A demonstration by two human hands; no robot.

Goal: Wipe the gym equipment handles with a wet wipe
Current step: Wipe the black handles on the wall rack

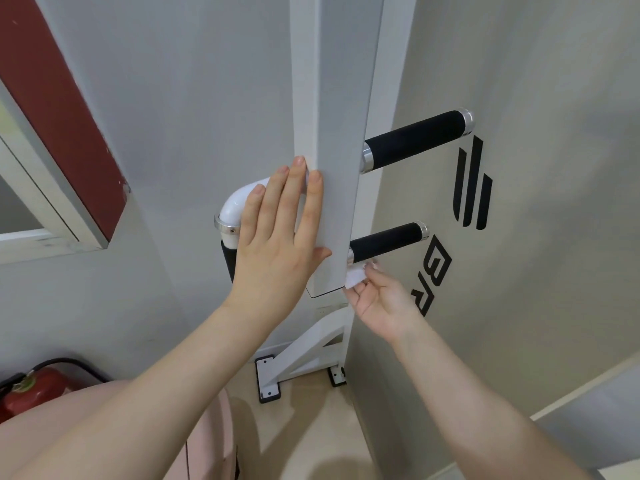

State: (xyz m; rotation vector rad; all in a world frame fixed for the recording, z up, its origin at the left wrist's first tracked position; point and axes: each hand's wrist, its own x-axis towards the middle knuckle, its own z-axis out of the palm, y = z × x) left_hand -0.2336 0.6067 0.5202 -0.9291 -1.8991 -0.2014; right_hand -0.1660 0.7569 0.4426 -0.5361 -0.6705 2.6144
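Left handle (229,258) mostly hidden behind left hand (277,233). Wipe (355,276) partly tucked between right hand (379,299) and post (334,140). Post cut off at top edge. Extinguisher (33,388) cropped at left edge. Lettering (433,271) partly covered by right hand, unreadable.

Bare forearms, perhaps pink shorts (214,445)

Soft even indoor light; faint shadows; wide-angle bending at edges.
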